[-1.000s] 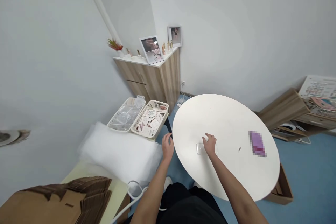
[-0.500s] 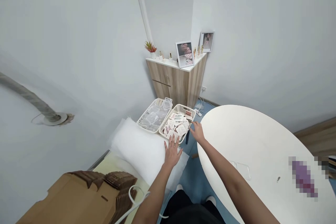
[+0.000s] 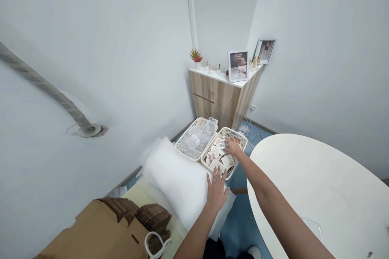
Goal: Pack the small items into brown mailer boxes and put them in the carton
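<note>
A cream plastic basket (image 3: 225, 131) holds a jumble of small printed cards (image 3: 215, 151), some showing coloured nail-like pieces. My right hand (image 3: 233, 147) reaches over its right side, fingers extended down onto the cards near the back. Whether the fingertips grip a card is hard to see; none is lifted. My left hand (image 3: 216, 191) is spread open at the basket's front edge, fingertips at the nearest cards, palm above the white wrapping sheets. Left of this basket stands a second cream basket (image 3: 179, 141) filled with clear plastic boxes (image 3: 193, 141).
White foam-like sheets (image 3: 173, 174) are piled before the baskets. Flattened cardboard boxes (image 3: 100, 230) and a looped white cord (image 3: 156, 245) lie lower left. A round white table (image 3: 304, 174) stands right; a wooden cabinet (image 3: 225, 103) with picture frames stands behind.
My right hand has moved from the basket's right edge to over the cards inside. My left hand stays spread at the front. The view has swung left, so everything sits further right.
</note>
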`<action>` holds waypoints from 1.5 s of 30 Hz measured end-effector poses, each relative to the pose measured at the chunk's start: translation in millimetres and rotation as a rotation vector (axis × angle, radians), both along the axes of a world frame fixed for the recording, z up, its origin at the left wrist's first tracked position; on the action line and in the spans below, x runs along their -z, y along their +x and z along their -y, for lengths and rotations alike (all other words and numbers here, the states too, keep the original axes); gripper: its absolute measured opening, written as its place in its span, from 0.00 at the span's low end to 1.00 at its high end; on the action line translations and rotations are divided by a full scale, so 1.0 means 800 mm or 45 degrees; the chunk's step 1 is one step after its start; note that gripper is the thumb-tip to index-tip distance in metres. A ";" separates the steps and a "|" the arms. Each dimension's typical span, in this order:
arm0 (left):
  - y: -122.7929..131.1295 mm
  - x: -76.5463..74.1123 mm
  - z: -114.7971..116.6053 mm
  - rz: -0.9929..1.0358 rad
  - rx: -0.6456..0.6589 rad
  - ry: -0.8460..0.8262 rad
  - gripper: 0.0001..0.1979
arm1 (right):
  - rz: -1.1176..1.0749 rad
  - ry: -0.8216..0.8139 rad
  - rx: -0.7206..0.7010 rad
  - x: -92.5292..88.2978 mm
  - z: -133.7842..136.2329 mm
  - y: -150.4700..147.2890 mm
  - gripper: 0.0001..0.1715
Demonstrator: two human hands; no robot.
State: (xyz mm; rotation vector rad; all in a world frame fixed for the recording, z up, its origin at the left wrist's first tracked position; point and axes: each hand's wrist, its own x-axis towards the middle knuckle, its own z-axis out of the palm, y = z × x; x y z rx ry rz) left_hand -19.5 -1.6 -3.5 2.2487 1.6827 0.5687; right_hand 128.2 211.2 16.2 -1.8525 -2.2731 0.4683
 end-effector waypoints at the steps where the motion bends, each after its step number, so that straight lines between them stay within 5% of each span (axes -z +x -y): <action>1: 0.000 0.000 0.000 0.005 0.003 -0.010 0.35 | 0.025 0.007 -0.019 -0.001 0.001 -0.001 0.40; 10: 0.002 0.002 -0.003 0.067 -0.013 -0.023 0.34 | 0.031 0.214 -0.099 -0.029 0.038 0.023 0.35; 21: 0.018 -0.004 -0.006 -0.232 -0.088 -0.007 0.34 | -0.134 0.454 0.118 -0.035 0.151 0.175 0.37; 27: 0.099 -0.004 0.024 -0.188 0.112 0.091 0.38 | -0.168 0.325 0.296 -0.009 0.260 0.279 0.36; 33: 0.203 0.029 0.071 -0.145 0.506 -0.059 0.40 | -0.138 0.160 0.450 0.025 0.371 0.356 0.35; 39: 0.281 0.053 0.086 -0.223 0.743 -0.363 0.44 | -0.033 -0.014 0.632 0.055 0.436 0.352 0.32; 45: 0.321 0.066 0.085 -0.264 0.790 -0.477 0.46 | 0.079 -0.109 0.801 0.065 0.446 0.315 0.28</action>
